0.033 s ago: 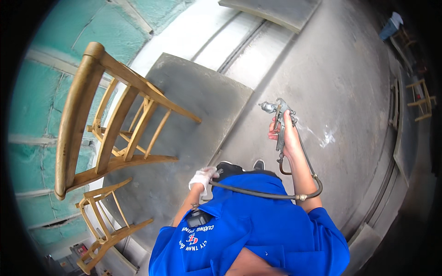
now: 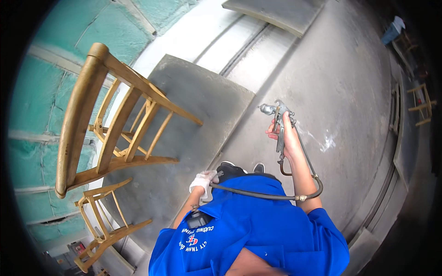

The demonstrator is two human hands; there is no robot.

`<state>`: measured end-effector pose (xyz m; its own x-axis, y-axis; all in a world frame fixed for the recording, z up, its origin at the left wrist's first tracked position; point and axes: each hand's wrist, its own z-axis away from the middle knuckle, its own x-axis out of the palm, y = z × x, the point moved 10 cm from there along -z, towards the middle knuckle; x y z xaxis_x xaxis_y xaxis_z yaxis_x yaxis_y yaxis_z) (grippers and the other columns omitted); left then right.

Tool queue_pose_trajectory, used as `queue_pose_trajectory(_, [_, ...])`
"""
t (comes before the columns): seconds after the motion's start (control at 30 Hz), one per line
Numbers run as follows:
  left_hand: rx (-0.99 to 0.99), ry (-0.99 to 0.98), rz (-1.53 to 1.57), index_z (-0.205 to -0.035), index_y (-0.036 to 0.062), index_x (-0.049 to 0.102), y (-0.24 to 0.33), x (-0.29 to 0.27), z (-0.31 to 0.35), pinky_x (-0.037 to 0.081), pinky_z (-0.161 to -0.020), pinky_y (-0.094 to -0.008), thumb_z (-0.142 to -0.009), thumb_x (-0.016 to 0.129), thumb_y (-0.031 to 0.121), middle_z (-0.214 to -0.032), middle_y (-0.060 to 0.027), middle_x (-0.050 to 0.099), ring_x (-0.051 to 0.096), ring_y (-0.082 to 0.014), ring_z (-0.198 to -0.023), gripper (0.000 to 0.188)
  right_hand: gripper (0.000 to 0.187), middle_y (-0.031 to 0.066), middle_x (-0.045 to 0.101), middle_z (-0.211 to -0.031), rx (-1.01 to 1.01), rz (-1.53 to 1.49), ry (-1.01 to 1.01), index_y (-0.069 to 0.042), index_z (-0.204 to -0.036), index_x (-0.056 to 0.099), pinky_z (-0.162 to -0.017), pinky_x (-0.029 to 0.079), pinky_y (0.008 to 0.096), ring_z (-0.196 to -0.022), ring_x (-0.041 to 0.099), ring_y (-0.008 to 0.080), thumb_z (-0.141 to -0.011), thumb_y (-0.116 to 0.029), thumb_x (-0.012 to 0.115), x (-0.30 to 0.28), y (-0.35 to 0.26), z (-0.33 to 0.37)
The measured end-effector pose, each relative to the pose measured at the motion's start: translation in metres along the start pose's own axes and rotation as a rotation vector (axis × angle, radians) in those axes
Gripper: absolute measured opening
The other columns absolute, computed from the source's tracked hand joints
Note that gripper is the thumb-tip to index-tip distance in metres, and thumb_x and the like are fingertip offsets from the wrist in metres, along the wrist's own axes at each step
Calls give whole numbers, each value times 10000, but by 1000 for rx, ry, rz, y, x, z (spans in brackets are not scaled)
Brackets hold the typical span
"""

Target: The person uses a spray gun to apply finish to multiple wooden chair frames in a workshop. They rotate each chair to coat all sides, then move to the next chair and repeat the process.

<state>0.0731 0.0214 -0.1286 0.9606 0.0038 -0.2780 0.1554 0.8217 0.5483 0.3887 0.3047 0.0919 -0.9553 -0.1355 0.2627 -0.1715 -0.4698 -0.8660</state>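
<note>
In my bare right hand (image 2: 286, 138) is a metal spray gun (image 2: 280, 120), gripped by its handle with the nozzle pointing left. A dark hose (image 2: 258, 193) runs from the gun, loops by my right forearm and crosses my blue shirt. My left hand (image 2: 202, 180), in a white glove, is beside my hip and closed around the hose's other visible stretch; its fingertips are partly hidden. To the left stands a wooden chair frame (image 2: 117, 122) with a slatted back, apart from both hands. The gun's nozzle points toward its side.
Under the chair lies a dark grey board (image 2: 198, 85). A second wooden chair frame (image 2: 103, 216) stands at lower left, before a green wall (image 2: 39, 165). Another board (image 2: 276, 11) lies at the top. At far right are more wooden frames (image 2: 421, 103) and a person (image 2: 392, 30).
The whole view has shifted very slightly. Both hands keep their hold, and the spray gun and chairs stay in nearly the same places.
</note>
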Motion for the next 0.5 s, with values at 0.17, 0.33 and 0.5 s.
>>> queue_pose_trajectory(0.17, [79,23,-483,-1130,67,736,-18,-23,5,529,-801,-418,-930,604,490,-976,-148,756,705,-286,-906,486,717,165,725,-1097,-111,67,-188,-25,-1322,559,-916,565,376,-1051,705,229,-1030,-660,400,51,-38,-68])
queue_pose_trajectory(0.33, [-181,70,-402,-1243,104,662,-74,-25,26,515,-869,-483,-916,599,489,-1119,-206,706,674,-387,-1040,509,648,134,718,-1142,-167,-37,-268,-57,-1352,542,-575,509,225,-821,649,117,-1045,-615,425,93,-73,-132])
queue_pose_trajectory(0.5, [-212,625,247,-819,80,755,-39,-46,82,499,-652,-446,-910,577,645,-694,-106,647,641,-277,-682,599,557,69,695,-967,-122,34,-303,-94,-1278,562,-513,400,201,-772,625,86,-1056,-589,436,154,-88,-198])
